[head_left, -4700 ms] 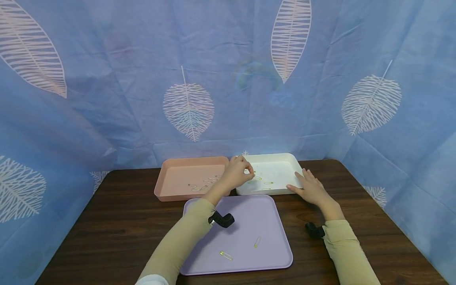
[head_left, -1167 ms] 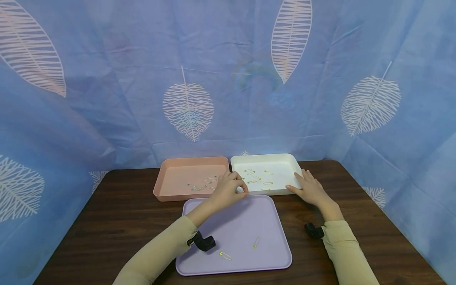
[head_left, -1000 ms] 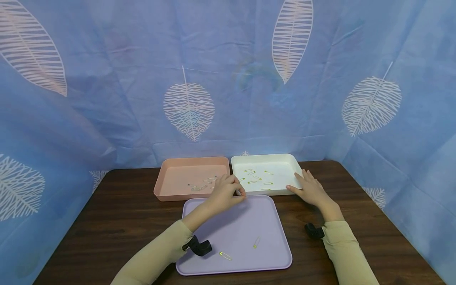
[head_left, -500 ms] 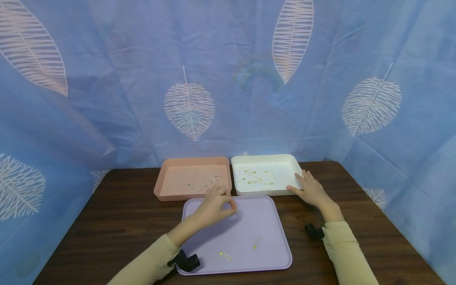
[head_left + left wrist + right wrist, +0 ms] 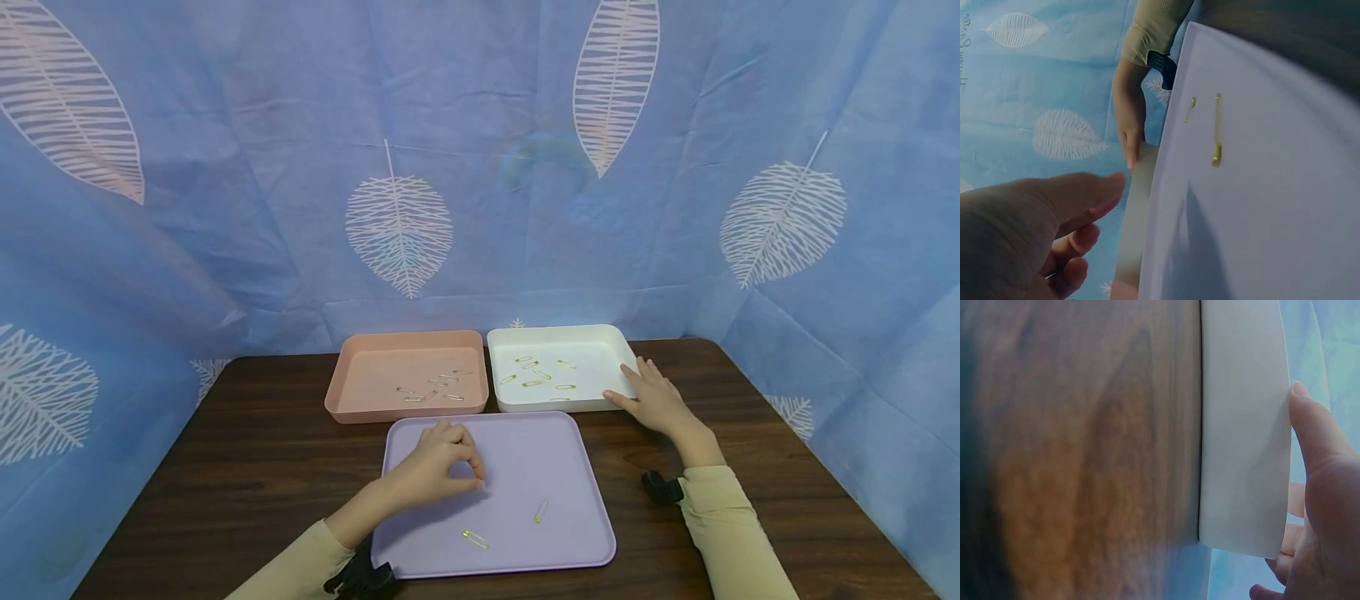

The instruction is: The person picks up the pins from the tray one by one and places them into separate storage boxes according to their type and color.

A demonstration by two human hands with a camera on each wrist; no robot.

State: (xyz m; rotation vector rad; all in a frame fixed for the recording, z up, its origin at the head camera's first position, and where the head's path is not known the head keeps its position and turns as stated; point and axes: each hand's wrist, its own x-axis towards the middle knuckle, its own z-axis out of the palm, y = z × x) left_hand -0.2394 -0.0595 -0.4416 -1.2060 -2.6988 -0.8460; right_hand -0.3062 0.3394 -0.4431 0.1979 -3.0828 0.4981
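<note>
My left hand (image 5: 435,468) hovers over the left part of the lilac tray (image 5: 517,450), its fingers loosely curved. Nothing shows between thumb and fingertips in the left wrist view. Two yellow safety pins lie on that tray: one pin (image 5: 475,539) near the front middle, another pin (image 5: 541,511) farther right. My right hand (image 5: 660,406) rests at the front right corner of the white tray (image 5: 600,342), fingers extended, thumb on its rim in the right wrist view. Several yellow safety pins (image 5: 532,384) are scattered in the white tray.
Left of the white tray stands a pink tray (image 5: 367,367) with several silver-looking safety pins (image 5: 430,394) in it. All three trays sit on a dark wooden table (image 5: 247,458). A blue curtain (image 5: 480,233) with white leaf prints hangs behind.
From above the white tray, my left hand has come back toward me and left, down over the lilac tray. It uncovers pins in both back trays. My right hand stays put.
</note>
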